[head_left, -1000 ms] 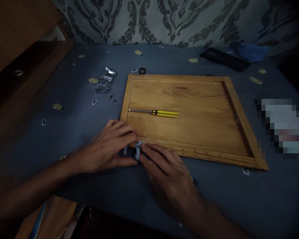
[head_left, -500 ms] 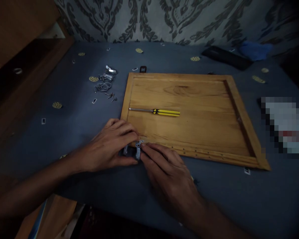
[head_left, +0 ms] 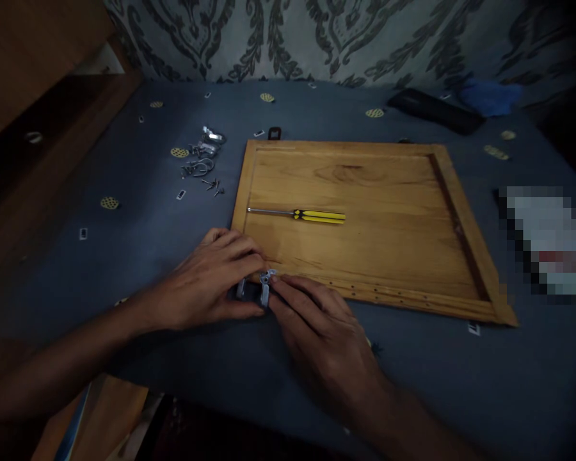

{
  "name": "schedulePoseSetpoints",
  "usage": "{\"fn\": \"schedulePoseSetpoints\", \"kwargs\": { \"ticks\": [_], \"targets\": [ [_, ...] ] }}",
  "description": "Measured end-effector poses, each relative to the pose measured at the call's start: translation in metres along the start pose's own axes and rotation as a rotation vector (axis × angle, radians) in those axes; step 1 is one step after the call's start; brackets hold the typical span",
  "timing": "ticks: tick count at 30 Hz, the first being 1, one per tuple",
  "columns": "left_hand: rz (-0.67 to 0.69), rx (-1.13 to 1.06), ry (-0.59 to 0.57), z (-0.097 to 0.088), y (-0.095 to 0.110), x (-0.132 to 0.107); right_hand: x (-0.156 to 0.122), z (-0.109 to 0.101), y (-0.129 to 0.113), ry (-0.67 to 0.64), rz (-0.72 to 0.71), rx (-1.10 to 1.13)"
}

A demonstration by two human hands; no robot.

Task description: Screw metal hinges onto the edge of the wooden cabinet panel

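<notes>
A small grey metal bracket (head_left: 265,296) with screw holes in its flange sits on the near left edge of a framed wooden panel (head_left: 365,243). Two prongs of it stick out past the edge. My left hand (head_left: 221,275) closes around the bracket from the left, fingers on the wood and thumb below the prongs. From the right, the fingertips of my right hand (head_left: 326,326) press against the flange; part of the bracket is hidden. A screwdriver (head_left: 317,216) with a yellow and black handle lies on the panel.
Metal fittings (head_left: 204,150) and loose screws (head_left: 214,186) lie left of the panel on the blue patterned cloth (head_left: 125,256). A dark loop (head_left: 274,133) shows at the panel's far edge. Further back are a black case (head_left: 434,112) and a blue cloth (head_left: 492,96).
Both hands stay on the bracket in nearly the same pose. The whole view has shifted very slightly; nothing else visibly moves.
</notes>
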State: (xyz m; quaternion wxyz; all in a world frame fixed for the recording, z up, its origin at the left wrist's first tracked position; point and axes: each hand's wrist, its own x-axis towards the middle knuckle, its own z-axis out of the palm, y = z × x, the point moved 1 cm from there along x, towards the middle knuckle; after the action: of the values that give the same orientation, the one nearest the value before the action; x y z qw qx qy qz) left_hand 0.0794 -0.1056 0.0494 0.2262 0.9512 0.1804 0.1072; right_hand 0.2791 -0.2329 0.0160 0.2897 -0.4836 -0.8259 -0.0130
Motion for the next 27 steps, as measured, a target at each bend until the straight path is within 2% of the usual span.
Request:
{"fn": "schedulePoseSetpoints", "kwargs": {
  "ticks": [27],
  "targets": [
    [0.002,0.033,0.03,0.0024,-0.0001,0.0011,0.002,0.0029,-0.0022,0.063,-0.004,-0.047]
  ]
}}
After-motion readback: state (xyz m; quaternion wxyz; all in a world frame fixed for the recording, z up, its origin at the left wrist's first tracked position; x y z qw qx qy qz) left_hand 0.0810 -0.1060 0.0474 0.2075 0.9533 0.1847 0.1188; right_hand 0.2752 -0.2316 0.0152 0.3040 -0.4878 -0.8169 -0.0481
